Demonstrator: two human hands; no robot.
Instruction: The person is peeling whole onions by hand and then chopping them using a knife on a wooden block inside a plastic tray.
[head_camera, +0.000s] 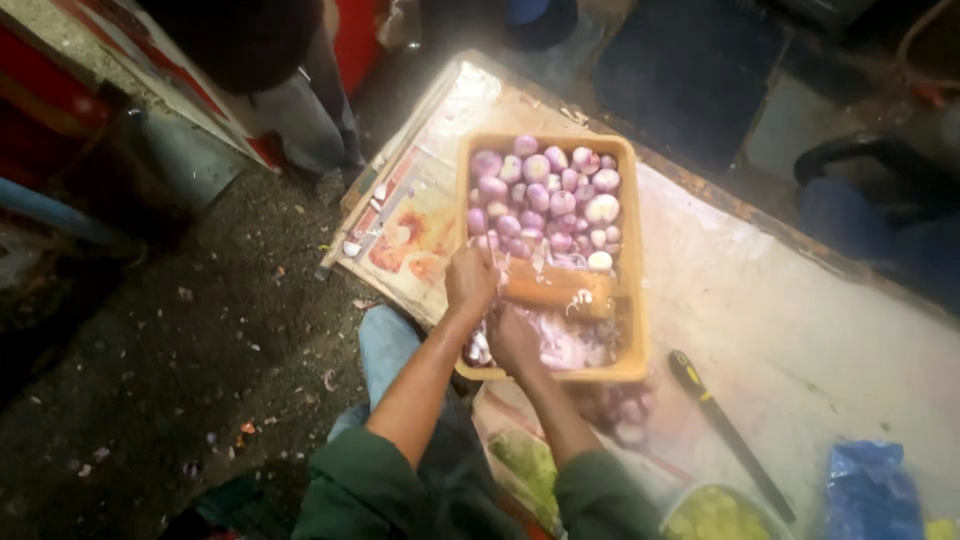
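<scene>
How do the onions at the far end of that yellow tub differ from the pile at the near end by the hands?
The far onions are whole, round and peeled, purple-white, and lie as separate bulbs. The near pile is cut into thin pale shreds, heaped loosely under the orange slicer board. The far onions lie untouched; the right hand rests at the shreds, the left hand by the board. Both share the yellow tub.

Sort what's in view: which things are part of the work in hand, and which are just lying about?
In use: left hand, right hand, slicer, tray, peeled onions, slices.
Lying about: knife, blue bag, bowl.
</scene>
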